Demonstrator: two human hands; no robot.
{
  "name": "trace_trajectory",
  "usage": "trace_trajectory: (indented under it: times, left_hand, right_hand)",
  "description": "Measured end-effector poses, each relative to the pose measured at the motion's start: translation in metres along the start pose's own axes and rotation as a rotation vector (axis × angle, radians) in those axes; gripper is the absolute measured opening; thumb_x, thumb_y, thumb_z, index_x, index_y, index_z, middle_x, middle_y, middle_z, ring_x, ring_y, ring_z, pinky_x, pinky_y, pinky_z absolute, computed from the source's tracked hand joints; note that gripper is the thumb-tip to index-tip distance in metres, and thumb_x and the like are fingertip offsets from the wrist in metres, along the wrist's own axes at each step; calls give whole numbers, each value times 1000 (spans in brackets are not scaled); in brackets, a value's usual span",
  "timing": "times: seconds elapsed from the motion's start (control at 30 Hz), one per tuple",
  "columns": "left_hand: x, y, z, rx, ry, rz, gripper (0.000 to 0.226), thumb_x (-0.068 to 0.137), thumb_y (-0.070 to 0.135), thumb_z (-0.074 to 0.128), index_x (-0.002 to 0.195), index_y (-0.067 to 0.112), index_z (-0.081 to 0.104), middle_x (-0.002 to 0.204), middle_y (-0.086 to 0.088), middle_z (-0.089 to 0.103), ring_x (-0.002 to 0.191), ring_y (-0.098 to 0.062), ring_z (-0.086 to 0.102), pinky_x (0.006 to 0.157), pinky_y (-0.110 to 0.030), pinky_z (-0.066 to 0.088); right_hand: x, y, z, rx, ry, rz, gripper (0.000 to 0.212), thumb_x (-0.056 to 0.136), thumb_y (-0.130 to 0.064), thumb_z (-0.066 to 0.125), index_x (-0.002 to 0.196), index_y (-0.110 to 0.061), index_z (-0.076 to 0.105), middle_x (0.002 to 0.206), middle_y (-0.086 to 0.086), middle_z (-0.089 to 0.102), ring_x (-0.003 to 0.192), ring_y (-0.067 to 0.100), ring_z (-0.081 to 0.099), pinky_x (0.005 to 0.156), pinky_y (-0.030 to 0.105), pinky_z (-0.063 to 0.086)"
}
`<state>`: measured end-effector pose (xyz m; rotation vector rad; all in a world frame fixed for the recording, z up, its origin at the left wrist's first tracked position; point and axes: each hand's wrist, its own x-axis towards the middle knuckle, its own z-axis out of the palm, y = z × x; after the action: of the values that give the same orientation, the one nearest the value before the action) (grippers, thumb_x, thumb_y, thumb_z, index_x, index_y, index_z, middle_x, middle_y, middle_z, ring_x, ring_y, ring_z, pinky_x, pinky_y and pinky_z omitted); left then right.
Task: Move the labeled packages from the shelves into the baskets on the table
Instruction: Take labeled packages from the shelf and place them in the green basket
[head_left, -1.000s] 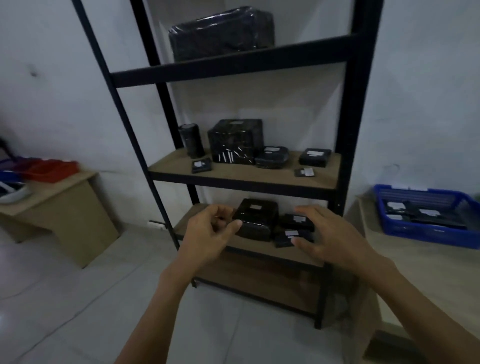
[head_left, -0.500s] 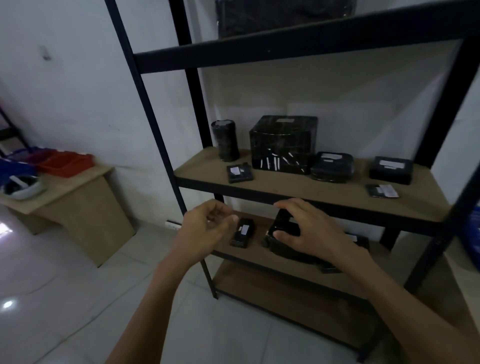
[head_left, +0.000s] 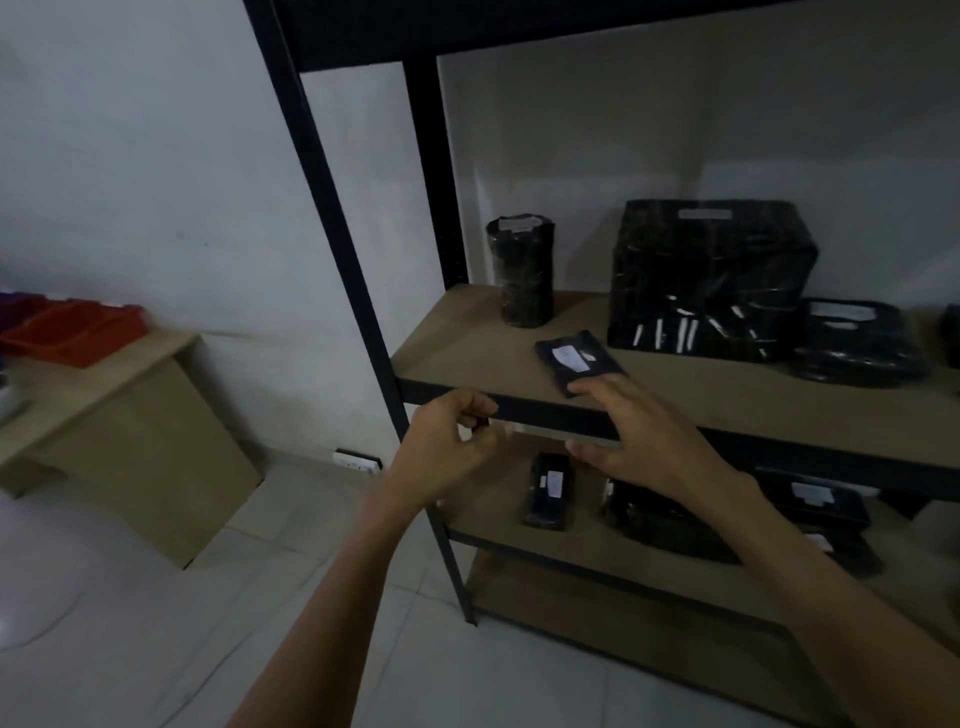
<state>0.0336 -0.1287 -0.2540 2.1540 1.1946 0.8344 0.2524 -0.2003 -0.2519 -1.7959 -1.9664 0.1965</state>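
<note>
Well, from the head view, the person's right hand (head_left: 639, 431) reaches over the front lip of the middle wooden shelf board (head_left: 467, 353), its fingers (head_left: 597, 387) spread and straight, gripping nothing. The fingertips sit at the near corner of the small flat black plastic-wrapped package with a white label (head_left: 579, 361); I cannot tell if they touch it yet. The left hand (head_left: 447, 447) hovers just below that shelf edge, fingers loosely curled with nothing visible in them.

Behind the flat package stand a black wrapped cylinder (head_left: 519, 275) and a large black wrapped box (head_left: 706, 280). More labelled packages lie on the shelf below. The red plastic basket (head_left: 72, 330) rests on the wooden tabletop (head_left: 119, 364), well apart to the left.

My worry is that the package lies flat and looks slick. If the fingertips drag it forward without getting under it, it could slide off the lip and drop to the floor.
</note>
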Motion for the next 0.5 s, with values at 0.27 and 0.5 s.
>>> trace_trajectory:
  times: [0.27,0.5]
  left_hand:
    - [76,-72,-10,91,-57,96,53,74,49,75,113,16,59,111,3,63,102,-14,59,86,-34,50]
    - [124,-117,18,489,-250,161,121,54,89,41,151,20,19,161,-3,6,148,-21,-1,117,-48,-1]
  right_hand:
    - [79,-10,34,-47,5,96,65,81,-52,61,137,-32,36,140,-5,42,122,17,45,95,37,44]
    - [139,-2,36,97,59,147,60,79,-45,68,131,-26,45,129,-2,50,113,17,50,93,37,45]
